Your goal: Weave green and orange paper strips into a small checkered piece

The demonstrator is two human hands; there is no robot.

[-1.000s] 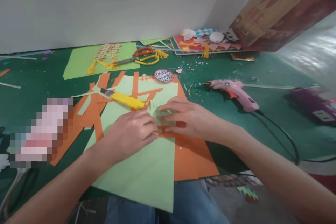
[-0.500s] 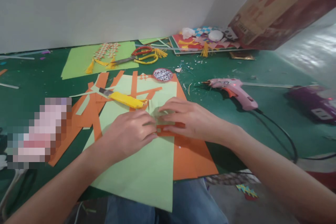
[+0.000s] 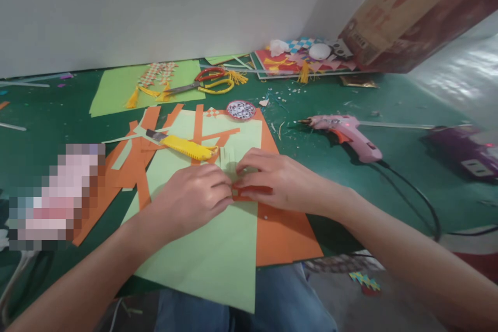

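Observation:
My left hand (image 3: 202,190) is curled, its fingertips pressed on the left end of a small piece of woven paper strips. Pale green strips (image 3: 227,158) stick out above it, and an orange paper strip (image 3: 252,193) runs off to the right. My right hand (image 3: 272,180) bends over that orange strip, with its fingers closed around it. Both hands rest over a pale green sheet (image 3: 218,249), which lies on an orange sheet (image 3: 286,236). Just beyond my left hand lies a yellow utility knife (image 3: 189,148) with its blade out. My fingers hide much of the weave.
Loose orange strips (image 3: 116,179) lie at left beside a blurred-out object (image 3: 62,197). Scissors (image 3: 213,83), a small round dish (image 3: 241,110) and tasselled woven pieces (image 3: 157,75) are farther back. A pink glue gun (image 3: 346,135) with a trailing cord lies at right on the green table (image 3: 400,98).
My right hand's fingers have shifted slightly over the orange strip, covering more of it. My left hand stays in place.

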